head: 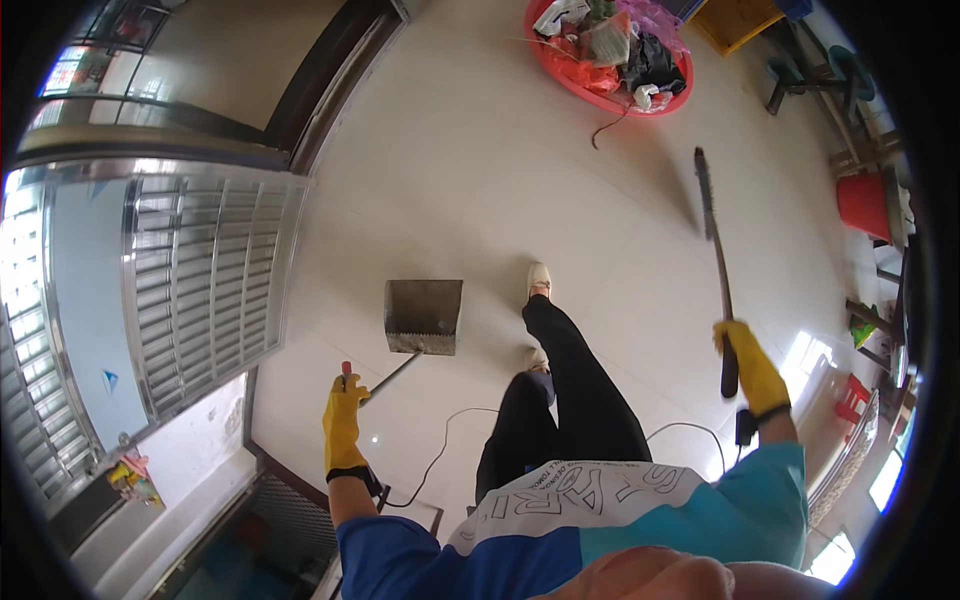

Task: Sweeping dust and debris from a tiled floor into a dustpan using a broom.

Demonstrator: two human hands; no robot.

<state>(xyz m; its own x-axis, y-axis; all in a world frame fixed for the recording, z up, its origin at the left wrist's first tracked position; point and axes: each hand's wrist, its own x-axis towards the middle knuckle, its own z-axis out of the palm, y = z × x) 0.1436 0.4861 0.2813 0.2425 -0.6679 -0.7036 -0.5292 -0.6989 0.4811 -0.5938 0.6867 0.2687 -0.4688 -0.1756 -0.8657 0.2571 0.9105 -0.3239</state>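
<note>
My left hand (343,431), in a yellow glove, grips the upper end of a long handle with a red tip. The handle runs down to a metal dustpan (423,307) with a serrated back edge, held low over the floor or resting on it; I cannot tell which. My right hand (754,371), also gloved in yellow, is closed around the dark handle of a long, narrow brush (705,195). Its bristled end points forward and away from me, to the right of the dustpan. My black-trousered legs and light shoes (538,279) are between the two tools.
A red plastic basin (654,112) heaped with plastic bags stands ahead. Beside it is a yellow crate (731,26). Stools (785,79) and a red bucket (862,206) line the right side. A barred metal door (210,277) stands at left. Cables hang near both my arms.
</note>
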